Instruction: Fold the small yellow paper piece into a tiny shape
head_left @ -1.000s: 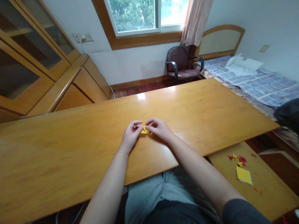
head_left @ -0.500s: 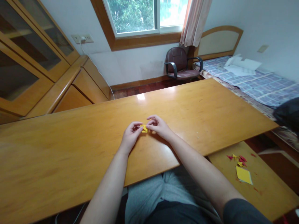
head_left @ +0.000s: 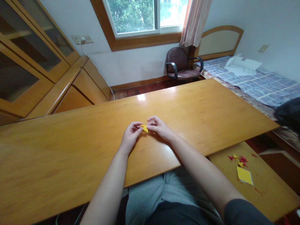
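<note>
A: Nearest first?

B: Grey trousers (head_left: pixel 150 190) under the front edge, dark sleeve (head_left: pixel 241 209) on the right arm. Off to the right, what looks like a lower counter (head_left: pixel 269 193): yellow square (head_left: pixel 245 175) lying flat, one sheet or a stack, cannot tell. Just past it, small red and yellow pieces (head_left: pixel 243 160), loosely grouped.

A: Anything threatening those?

B: They look light. An outward swing of the right elbow might scatter them, I'd judge.

A: Hands?

B: Left hand (head_left: pixel 130 134) and right hand (head_left: pixel 161 128) close together over the main counter (head_left: pixel 70 150). Between them, yellow paper (head_left: pixel 145 128), small, folded. Left thumb and fingers pinch its left side. Right thumb and forefinger appear to pinch the right side, other fingers lifted and curved. Whether the paper touches the wood: cannot tell.

A: Weak points?

B: Little to grip. If one pinch slipped, a crease could go crooked; uneven pulling could tear it. Fingertips cover both ends, so a misaligned edge might pass unseen. Dropped, it could slide on that glossy top.

A: Farther out?

B: Maroon chair (head_left: pixel 179 62) beyond the far edge, plaid bedding (head_left: pixel 264 86) right, window (head_left: pixel 133 15) behind.
</note>
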`<control>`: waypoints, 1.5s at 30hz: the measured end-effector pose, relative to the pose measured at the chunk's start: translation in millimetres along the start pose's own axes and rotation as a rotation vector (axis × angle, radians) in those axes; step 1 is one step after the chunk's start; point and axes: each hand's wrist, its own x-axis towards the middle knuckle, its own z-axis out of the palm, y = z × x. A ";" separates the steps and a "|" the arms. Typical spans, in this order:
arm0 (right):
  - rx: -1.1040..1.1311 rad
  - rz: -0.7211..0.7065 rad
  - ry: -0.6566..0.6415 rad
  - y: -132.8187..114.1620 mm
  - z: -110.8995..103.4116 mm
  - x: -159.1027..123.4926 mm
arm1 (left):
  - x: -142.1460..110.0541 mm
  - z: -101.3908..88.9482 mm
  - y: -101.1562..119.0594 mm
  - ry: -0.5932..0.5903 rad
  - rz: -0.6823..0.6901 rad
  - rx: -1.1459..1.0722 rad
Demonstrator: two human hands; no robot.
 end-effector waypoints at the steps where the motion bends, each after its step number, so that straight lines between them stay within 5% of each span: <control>1: 0.007 0.000 -0.003 0.2 0.0 -0.2 | 0.0 0.0 0.4 -0.008 -0.004 -0.007; 10: -0.063 -0.027 0.036 2.1 1.4 0.0 | -3.1 1.5 5.5 -0.074 -0.036 0.041; 21: -0.062 -0.011 0.024 2.5 1.8 0.3 | 1.1 -0.1 -2.5 0.043 -0.011 0.065; 45: -0.121 -0.002 0.012 4.6 1.5 0.5 | 0.9 -1.2 -7.1 0.072 -0.014 0.064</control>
